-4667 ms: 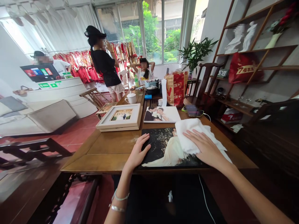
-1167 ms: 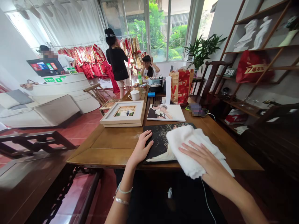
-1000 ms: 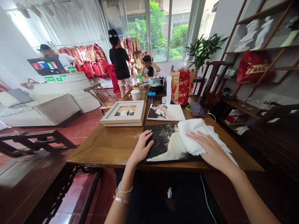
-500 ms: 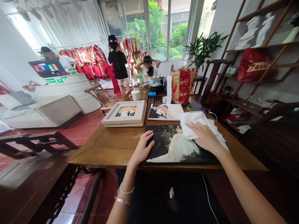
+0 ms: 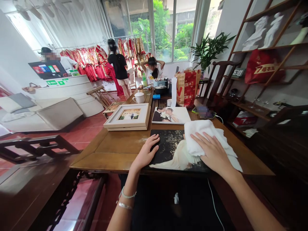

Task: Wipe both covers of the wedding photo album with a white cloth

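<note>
Dark photo panel [image 5: 166, 152] touched at left edge by flattened, ungripping left hand [image 5: 146, 152], white cloth [image 5: 199, 126] spread over the panel's right part, pressed by flat, unclenched right hand [image 5: 215, 155]

Flat along the brown wooden table's [image 5: 113, 160] near edge: black rectangular photo panel [image 5: 173, 155], right part under soft white cloth [image 5: 201, 127].

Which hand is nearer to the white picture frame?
Left. The left hand rests on the left edge of the dark photo, in front of the white picture frame and slightly to its right. The right hand is farther right, on the white cloth.
</note>
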`<state>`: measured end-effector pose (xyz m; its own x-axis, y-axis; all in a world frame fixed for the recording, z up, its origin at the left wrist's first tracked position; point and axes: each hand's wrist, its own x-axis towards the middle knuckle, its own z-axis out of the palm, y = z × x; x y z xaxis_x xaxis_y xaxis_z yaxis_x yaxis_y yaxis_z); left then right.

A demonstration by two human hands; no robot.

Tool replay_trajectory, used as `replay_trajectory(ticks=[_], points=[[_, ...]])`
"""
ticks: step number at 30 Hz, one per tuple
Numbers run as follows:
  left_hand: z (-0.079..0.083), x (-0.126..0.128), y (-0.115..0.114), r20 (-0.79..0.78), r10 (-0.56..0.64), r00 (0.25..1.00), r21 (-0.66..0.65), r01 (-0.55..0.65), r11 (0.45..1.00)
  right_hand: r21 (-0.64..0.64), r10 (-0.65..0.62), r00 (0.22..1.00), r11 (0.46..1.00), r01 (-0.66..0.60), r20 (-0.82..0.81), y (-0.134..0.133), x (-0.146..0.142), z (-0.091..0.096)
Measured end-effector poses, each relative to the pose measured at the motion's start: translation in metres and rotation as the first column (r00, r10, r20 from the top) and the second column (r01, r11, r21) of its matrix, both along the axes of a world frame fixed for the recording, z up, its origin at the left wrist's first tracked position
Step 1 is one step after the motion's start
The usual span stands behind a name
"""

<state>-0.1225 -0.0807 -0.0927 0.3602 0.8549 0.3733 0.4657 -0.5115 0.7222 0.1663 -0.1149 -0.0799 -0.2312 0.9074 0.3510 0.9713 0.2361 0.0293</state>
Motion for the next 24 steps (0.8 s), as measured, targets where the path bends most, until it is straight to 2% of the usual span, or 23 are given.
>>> replay_trajectory(ticks=[4,7,9,11,14,16,18,21,24], points=[[-0.001,0.001,0.000,0.007,0.015,1.000,0.008,-0.015,1.000,-0.124,-0.023,1.000,0.992,0.023,0.006,0.043,0.003,0.012],[-0.002,0.002,0.000,0.015,0.040,0.999,0.017,-0.040,0.999,-0.161,-0.015,1.000,0.987,0.017,0.009,0.058,-0.001,0.018],[-0.003,0.003,-0.001,0.014,0.053,0.998,0.017,-0.053,0.998,-0.160,-0.002,1.000,0.987,0.004,0.014,0.054,-0.009,0.018],[-0.003,0.003,-0.001,0.008,0.061,0.998,0.011,-0.061,0.998,-0.152,0.040,0.999,0.988,-0.038,0.009,0.036,-0.021,0.016],[-0.003,0.004,-0.001,-0.011,0.071,0.997,-0.003,-0.071,0.997,-0.127,0.185,0.982,0.974,-0.187,-0.031,-0.006,-0.039,0.013],[-0.003,0.004,-0.001,-0.015,0.075,0.997,-0.004,-0.075,0.997,-0.119,0.301,0.951,0.944,-0.307,-0.066,-0.034,-0.044,0.012],[-0.004,0.004,0.000,-0.007,0.071,0.997,0.006,-0.071,0.997,-0.123,0.396,0.914,0.906,-0.405,-0.091,-0.051,-0.042,0.012],[-0.005,0.002,-0.001,0.006,0.056,0.998,0.019,-0.057,0.998,-0.128,0.418,0.901,0.893,-0.431,-0.113,-0.047,-0.027,0.012],[-0.005,0.000,-0.001,0.013,0.043,0.999,0.018,-0.043,0.999,-0.123,0.266,0.957,0.952,-0.279,-0.115,-0.012,-0.010,0.013]])
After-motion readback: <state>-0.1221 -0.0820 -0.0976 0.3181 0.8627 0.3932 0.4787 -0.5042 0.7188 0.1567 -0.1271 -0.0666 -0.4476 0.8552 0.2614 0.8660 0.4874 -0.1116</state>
